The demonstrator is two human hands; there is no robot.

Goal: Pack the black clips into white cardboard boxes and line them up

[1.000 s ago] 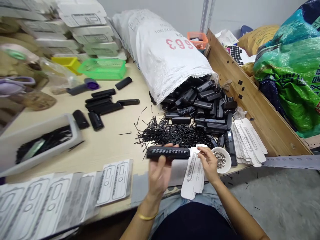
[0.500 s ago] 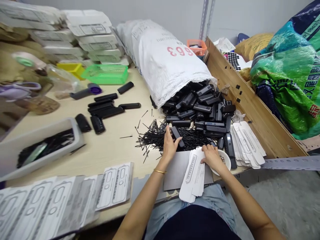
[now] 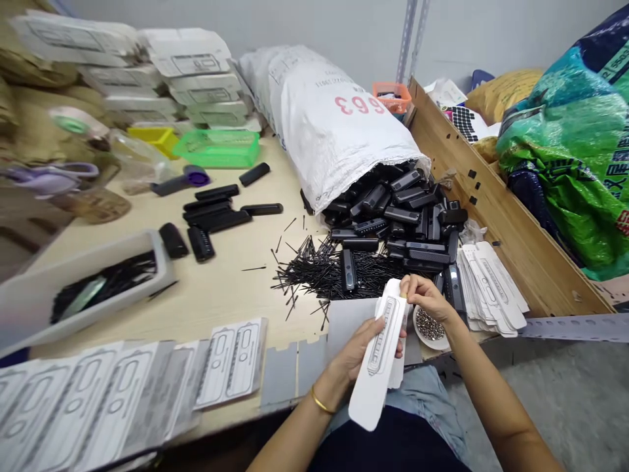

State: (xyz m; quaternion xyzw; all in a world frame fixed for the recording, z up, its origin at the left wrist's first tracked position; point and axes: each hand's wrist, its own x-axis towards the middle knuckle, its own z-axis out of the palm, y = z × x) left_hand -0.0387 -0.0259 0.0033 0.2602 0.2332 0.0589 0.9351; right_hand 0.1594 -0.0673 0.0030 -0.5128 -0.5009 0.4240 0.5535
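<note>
As the left hand [image 3: 361,347] held a carton [image 3: 382,351] tilted over the worktop [image 3: 230,295]'s front edge, the right hand [image 3: 425,295] pinched its top in a narrow grip. Opening that end looked to be the step in hand; the next move seemed to call for steady left-hand support. Black cases [image 3: 407,196] lay at a white sack [image 3: 334,124]'s mouth, beside black sticks [image 3: 319,265], before a grey wall [image 3: 304,23].

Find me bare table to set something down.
Free: table between the white tray, black pins and front boxes, bar one stray pin. Crowded: the sack's mouth, heaped with black cases, and around the bowl beside the right hand.
</note>
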